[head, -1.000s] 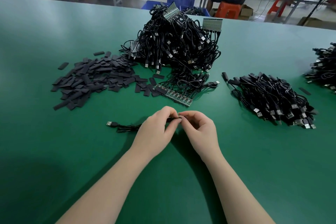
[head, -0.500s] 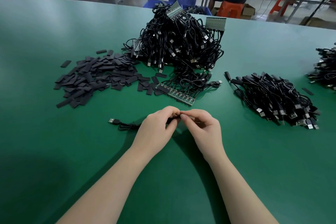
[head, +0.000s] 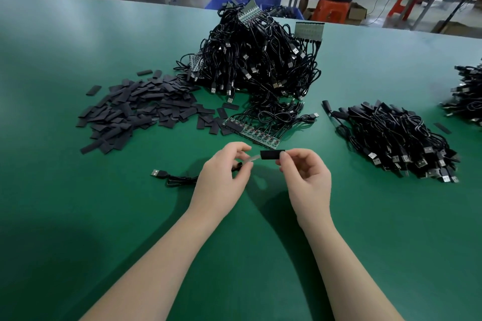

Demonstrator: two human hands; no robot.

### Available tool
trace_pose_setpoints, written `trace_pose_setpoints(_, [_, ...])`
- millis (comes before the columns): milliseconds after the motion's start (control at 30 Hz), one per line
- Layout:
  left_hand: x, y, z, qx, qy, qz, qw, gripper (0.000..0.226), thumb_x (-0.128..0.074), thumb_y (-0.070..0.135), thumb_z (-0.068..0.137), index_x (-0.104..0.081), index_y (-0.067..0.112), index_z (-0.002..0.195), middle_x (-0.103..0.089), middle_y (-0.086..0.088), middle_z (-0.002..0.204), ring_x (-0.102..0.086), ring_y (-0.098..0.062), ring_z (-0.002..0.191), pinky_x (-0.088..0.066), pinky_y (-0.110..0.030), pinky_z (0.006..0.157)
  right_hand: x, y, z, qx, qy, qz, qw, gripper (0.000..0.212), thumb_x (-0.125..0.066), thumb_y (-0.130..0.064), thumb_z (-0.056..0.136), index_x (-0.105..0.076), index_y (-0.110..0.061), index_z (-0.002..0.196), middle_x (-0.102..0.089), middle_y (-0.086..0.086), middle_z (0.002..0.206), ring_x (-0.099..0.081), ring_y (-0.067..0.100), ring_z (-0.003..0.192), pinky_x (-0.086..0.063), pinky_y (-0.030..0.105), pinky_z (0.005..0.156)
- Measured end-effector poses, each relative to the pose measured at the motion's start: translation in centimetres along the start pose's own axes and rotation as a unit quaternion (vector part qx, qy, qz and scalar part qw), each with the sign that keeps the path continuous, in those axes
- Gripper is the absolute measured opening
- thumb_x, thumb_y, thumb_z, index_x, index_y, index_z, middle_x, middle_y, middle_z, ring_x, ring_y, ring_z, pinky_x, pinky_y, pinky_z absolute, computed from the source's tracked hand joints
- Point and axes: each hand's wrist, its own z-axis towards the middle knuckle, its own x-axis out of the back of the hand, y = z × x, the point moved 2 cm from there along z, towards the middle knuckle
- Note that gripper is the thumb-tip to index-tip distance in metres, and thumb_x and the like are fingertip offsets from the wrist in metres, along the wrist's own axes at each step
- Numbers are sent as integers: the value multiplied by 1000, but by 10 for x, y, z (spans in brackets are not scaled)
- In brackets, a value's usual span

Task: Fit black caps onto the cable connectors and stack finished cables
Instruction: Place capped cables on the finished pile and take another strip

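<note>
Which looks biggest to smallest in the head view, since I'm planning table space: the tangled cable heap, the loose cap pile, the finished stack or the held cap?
1. Tangled cable heap.
2. Loose cap pile and finished stack: similar spread, unranked.
3. Held cap, clearly smallest.

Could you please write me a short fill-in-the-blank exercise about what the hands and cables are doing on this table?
1. The right hand pinches a black ____.
2. The left hand holds one end of a ____ whose USB plug lies on the table.
3. The loose caps lie to the ____ of the big tangled pile.

Missing words: cap; cable; left
</note>
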Motion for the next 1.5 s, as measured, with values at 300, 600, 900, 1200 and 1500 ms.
trace_pose_setpoints(300, [4, 7, 1, -90, 25, 2, 996, 24, -71, 15, 87, -70, 24, 109, -58, 13, 103, -55, -3, 96, -44, -13, 80, -4, 1, -2, -50, -32, -5, 998, 17, -69, -10, 90, -67, -21, 77, -68, -4, 72, -60, 14, 69, -50, 29, 67])
trace_pose_setpoints(600, [3, 8, 0, -131, 4, -20, 991, 21, -75, 12, 82, -73, 24, 100, -63, 25, 102, -58, 2, 102, -48, -16, 80, -5, 1, -3, -70, -56, 31, 996, 22, -69, -7, 89, -68, -22, 73, -68, -5, 69, -61, 11, 65, -51, 21, 63])
trace_pose_setpoints(900, [1, 6, 0, -128, 18, -22, 991, 22, -73, 20, 83, -71, 34, 100, -63, 31, 103, -59, 5, 101, -47, -11, 79, -4, 0, -2, -75, -54, 77, 993, 13, -67, -4, 91, -68, -15, 83, -71, -4, 71, -64, 8, 64, -52, 18, 63])
trace_pose_setpoints(1200, [3, 8, 2, -72, 9, -91, 993, 36, -72, 24, 83, -63, 59, 91, -68, 30, 93, -65, 5, 91, -45, -5, 77, -7, -1, -3, -75, -126, 84, 986, 22, -72, -5, 86, -75, -21, 100, -76, -11, 89, -66, 2, 78, -52, 16, 75])
trace_pose_setpoints(1500, [3, 8, 2, -56, 3, -137, 989, 38, -76, 15, 81, -68, 51, 86, -72, 23, 87, -68, 2, 83, -49, -9, 75, -5, -2, -4, -41, -105, 39, 993, 22, -75, -7, 85, -78, -28, 81, -77, -4, 85, -70, 6, 79, -53, 17, 74])
